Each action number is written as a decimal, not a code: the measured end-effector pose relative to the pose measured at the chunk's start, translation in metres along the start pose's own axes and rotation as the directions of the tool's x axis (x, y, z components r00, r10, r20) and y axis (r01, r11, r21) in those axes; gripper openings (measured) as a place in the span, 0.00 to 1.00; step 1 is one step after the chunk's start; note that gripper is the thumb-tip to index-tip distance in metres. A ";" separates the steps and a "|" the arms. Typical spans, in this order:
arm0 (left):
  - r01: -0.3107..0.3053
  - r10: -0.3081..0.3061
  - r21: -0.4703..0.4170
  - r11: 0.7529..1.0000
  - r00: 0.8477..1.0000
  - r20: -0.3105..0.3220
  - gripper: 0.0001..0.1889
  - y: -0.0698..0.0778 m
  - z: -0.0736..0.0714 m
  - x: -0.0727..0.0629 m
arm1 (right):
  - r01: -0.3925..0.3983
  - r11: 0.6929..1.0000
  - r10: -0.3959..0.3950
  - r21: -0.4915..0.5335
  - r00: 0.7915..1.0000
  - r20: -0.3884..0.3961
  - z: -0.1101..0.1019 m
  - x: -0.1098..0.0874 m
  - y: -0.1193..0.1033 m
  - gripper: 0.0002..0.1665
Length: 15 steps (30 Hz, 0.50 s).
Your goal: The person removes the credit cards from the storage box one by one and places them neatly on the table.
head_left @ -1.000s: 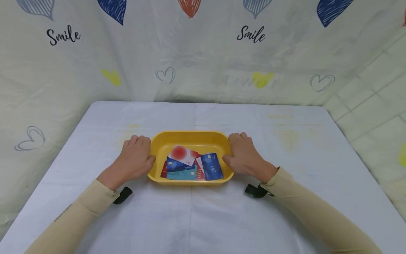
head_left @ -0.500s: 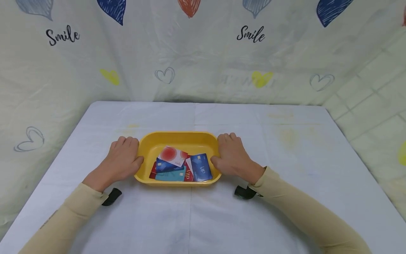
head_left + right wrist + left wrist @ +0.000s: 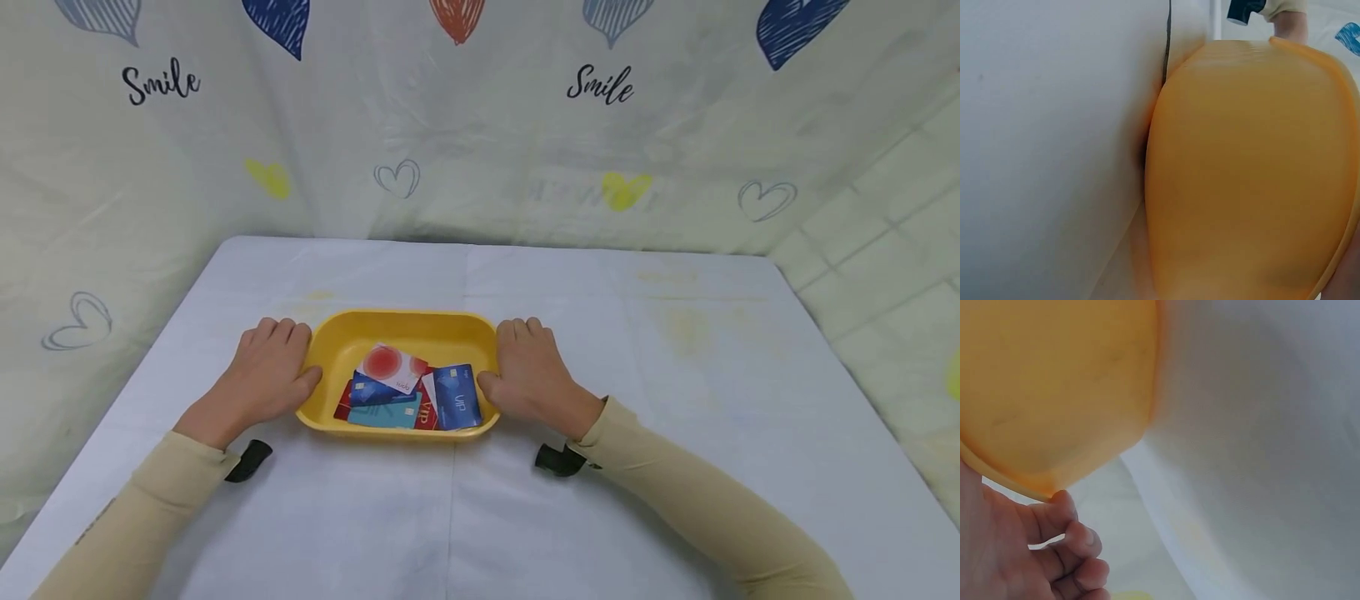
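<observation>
A shallow yellow tray (image 3: 405, 327) is held level at its two ends, close over the white table, left of the middle in the head view. My left hand (image 3: 266, 367) grips its left end, thumb on the rim and fingers curled under the outer edge. At the opposite end my right hand (image 3: 528, 367) holds the rim in the same way. Several plastic cards lie overlapping inside: a white one with a red circle (image 3: 382, 364), a blue VIP card (image 3: 458, 398), a teal one (image 3: 384, 414) and red ones partly covered. Both wrist views show the tray's outer wall (image 3: 1054, 387).
The table (image 3: 637, 333) has a white cloth with faint yellow stains. Behind it hangs a pale curtain (image 3: 487, 125) printed with hearts and "Smile". Black wrist cameras (image 3: 250, 461) sit below both wrists, close to the cloth.
Both hands have carried the tray leftward across the table, mostly in the first half second. The cards keep their arrangement inside it, and the grip looks the same.
</observation>
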<state>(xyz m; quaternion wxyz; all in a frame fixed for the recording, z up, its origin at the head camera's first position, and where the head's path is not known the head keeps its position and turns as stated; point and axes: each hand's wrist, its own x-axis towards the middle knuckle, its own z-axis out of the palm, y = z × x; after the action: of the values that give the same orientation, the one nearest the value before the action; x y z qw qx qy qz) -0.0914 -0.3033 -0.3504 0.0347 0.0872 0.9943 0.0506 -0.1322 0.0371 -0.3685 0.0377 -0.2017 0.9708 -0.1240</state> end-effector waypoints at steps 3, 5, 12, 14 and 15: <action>0.001 -0.001 0.000 1.000 1.000 0.004 0.21 0.000 -0.002 0.000 | 0.000 1.000 0.000 0.004 1.000 0.002 0.000 0.000 0.000 0.23; 0.004 -0.004 0.003 1.000 1.000 0.007 0.21 0.001 -0.003 0.001 | -0.001 1.000 0.001 0.009 1.000 0.015 -0.001 0.000 0.000 0.24; 0.046 -0.046 -0.006 0.999 0.999 0.021 0.20 0.005 -0.006 0.003 | 0.005 1.000 -0.006 0.019 0.999 0.043 -0.007 -0.002 0.000 0.29; 0.069 -0.068 -0.021 0.997 0.998 0.012 0.20 0.005 -0.005 0.003 | 0.014 1.000 -0.015 0.019 0.999 0.046 -0.008 -0.002 0.001 0.29; 0.081 -0.081 -0.032 0.996 0.997 0.006 0.21 0.006 -0.005 0.003 | 0.018 1.000 -0.019 0.015 0.999 0.046 -0.008 -0.003 0.001 0.29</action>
<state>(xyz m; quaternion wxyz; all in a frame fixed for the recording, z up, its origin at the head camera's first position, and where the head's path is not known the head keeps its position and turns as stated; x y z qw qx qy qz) -0.0935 -0.2977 -0.3452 0.0407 0.0464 0.9960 0.0649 -0.1311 0.0414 -0.3611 0.0605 -0.2133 0.9669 -0.1267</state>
